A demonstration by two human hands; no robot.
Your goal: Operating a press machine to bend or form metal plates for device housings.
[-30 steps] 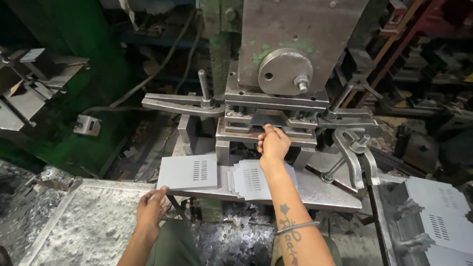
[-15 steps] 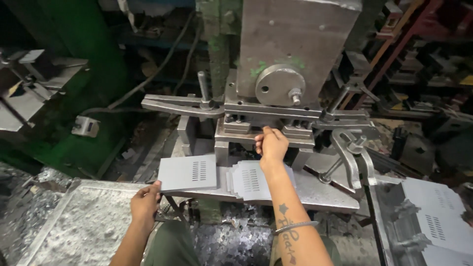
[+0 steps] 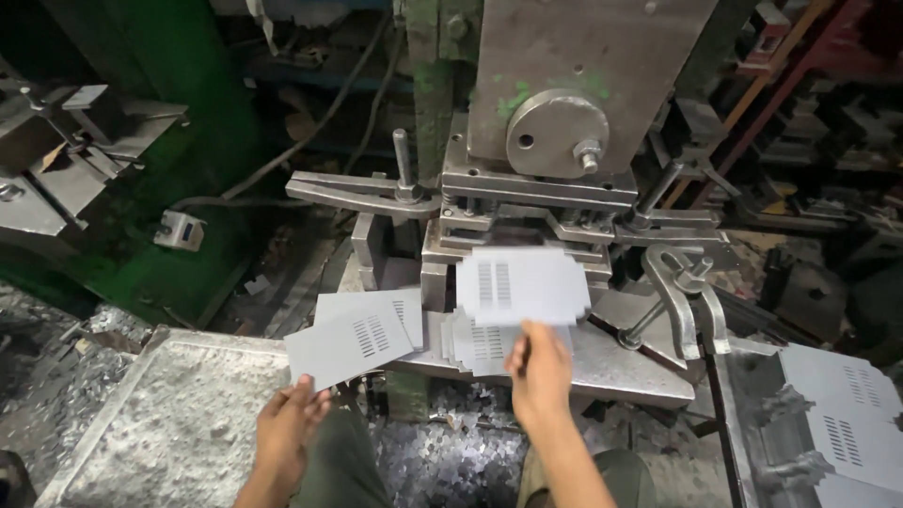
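Right hand point(image 3: 539, 372) pinches a grey slotted metal sheet point(image 3: 522, 285) at centre, lifted before the press die point(image 3: 527, 226); left hand point(image 3: 287, 428) grips another slotted sheet point(image 3: 346, 343) lower left.

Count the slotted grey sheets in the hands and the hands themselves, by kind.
Slotted grey sheet held by a hand: 2, one in the left hand at, one in the right hand at.
Hands: 2.
Total: 4.
Sheets stacked on the press bed overlap, so they are not counted.
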